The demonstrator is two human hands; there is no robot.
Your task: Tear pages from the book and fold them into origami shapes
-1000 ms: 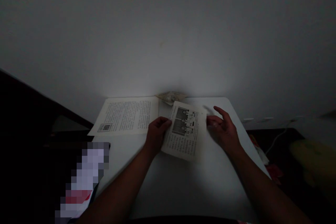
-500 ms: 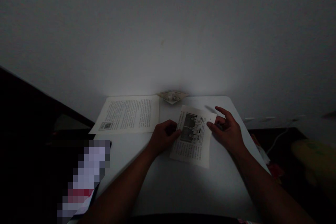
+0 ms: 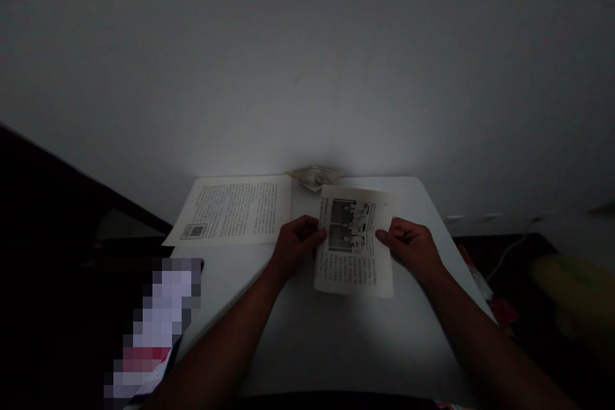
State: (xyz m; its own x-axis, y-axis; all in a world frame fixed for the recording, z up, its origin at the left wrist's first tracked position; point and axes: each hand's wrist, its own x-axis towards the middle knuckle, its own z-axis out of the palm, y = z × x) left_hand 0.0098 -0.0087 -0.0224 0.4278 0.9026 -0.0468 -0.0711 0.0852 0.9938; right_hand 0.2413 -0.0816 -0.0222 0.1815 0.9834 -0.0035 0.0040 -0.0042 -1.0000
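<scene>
Between my two hands is a printed sheet of paper (image 3: pixel 354 269) with a dark photo and lines of text, held above the white table. My left hand (image 3: pixel 300 243) pinches its left edge, thumb on the printed face and fingers behind. At the right edge, my right hand (image 3: pixel 413 243) grips it the same way, with the fingers curled. Beyond the sheet, a folded paper boat (image 3: pixel 314 177) stands by the wall. A second printed page (image 3: pixel 235 211) with a square code in its corner lies flat at the back left.
The white table (image 3: pixel 225 269) stands against a grey wall (image 3: pixel 307 77). A blurred-out screen device (image 3: pixel 158 314) lies at its left edge. To the right, off the table, are a cable (image 3: pixel 509 253) and a dim yellowish thing (image 3: pixel 571 288).
The sheet has turned a little and now sits straighter and slightly higher. My right hand's raised index finger has curled in, and that hand has moved down along the right edge.
</scene>
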